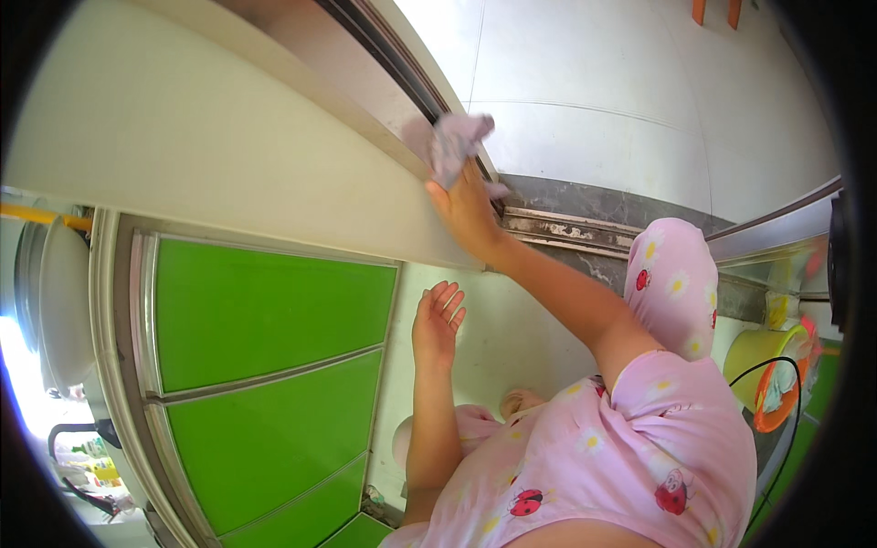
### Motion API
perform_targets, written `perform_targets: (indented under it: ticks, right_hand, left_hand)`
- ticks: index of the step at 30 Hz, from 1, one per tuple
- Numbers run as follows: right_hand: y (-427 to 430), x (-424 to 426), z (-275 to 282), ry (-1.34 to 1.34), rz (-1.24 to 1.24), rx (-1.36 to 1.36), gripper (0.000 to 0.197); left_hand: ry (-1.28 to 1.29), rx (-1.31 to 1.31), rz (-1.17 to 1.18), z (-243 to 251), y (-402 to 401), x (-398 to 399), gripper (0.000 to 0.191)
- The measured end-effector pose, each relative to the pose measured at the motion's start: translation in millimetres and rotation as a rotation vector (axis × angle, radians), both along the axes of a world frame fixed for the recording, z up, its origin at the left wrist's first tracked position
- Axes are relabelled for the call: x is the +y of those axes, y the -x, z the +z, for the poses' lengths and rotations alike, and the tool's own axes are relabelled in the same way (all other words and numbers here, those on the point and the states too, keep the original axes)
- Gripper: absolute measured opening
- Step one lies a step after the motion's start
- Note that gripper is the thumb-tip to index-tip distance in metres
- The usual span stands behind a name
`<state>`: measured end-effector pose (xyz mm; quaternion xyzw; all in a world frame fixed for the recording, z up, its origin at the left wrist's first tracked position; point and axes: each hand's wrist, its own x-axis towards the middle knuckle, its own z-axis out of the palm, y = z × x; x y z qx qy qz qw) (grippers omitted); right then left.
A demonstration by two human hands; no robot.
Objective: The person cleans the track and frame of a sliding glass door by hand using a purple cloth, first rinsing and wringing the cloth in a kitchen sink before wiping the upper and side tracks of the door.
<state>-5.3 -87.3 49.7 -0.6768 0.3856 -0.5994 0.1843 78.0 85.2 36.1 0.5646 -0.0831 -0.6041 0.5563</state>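
Note:
My right hand [469, 212] reaches forward with a pinkish-grey cloth [452, 147] gripped in it. The cloth lies against the edge of a door frame [411, 79] beside the end of a pale wall [226, 144], and looks slightly blurred. Just below the hand, a dirty metal sliding-door track [569, 229] runs along the floor. My left hand [438, 318] is raised near the green cabinet doors [274, 308], palm turned up, fingers a little apart, holding nothing.
On the right stands a yellow bin [757, 349] with an orange rim and rubbish inside, and a black cable [795, 411] hangs across it. A glass door panel [774, 253] rises beside the track. At left, plates [65, 308] stand in a rack above the counter edge [116, 329].

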Motion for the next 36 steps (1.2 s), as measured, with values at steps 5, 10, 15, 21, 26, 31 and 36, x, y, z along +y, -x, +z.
perform_targets:
  ticks: [5, 10, 15, 21, 26, 31, 36]
  right_hand:
    - [-17.2, -17.4, 153.7, 0.443, -0.057, -0.076, 0.038]
    - [-24.6, -5.4, 230.7, 0.722, 0.036, -0.284, 0.032]
    - [-35.5, -2.2, 151.8, 0.475, 0.110, -0.207, 0.023]
    - [-13.2, 25.7, 91.4, 0.301, 0.086, -0.068, 0.023]
    - [-32.3, 28.3, 134.7, 0.332, 0.045, -0.139, 0.027]
    - [-35.6, 23.3, 149.5, 0.460, -0.026, -0.142, 0.032]
    - [-39.3, 54.5, 41.9, 0.205, 0.128, -0.034, 0.036]
  left_hand:
    - [-0.018, -0.035, 0.046, -3.8, -8.8, 2.4, 0.038]
    - [0.059, 0.056, 0.081, 0.0, -12.4, -4.3, 0.037]
    - [0.099, 0.128, 0.159, 2.0, -17.5, -8.0, 0.036]
    - [0.088, 0.218, 0.211, -5.1, -16.4, -13.0, 0.035]
    - [0.099, 0.241, 0.226, -3.5, -19.7, -7.6, 0.036]
    - [0.113, 0.251, 0.224, 8.3, -13.0, -2.5, 0.037]
    - [0.091, 0.291, 0.192, -6.0, -16.5, -7.6, 0.043]
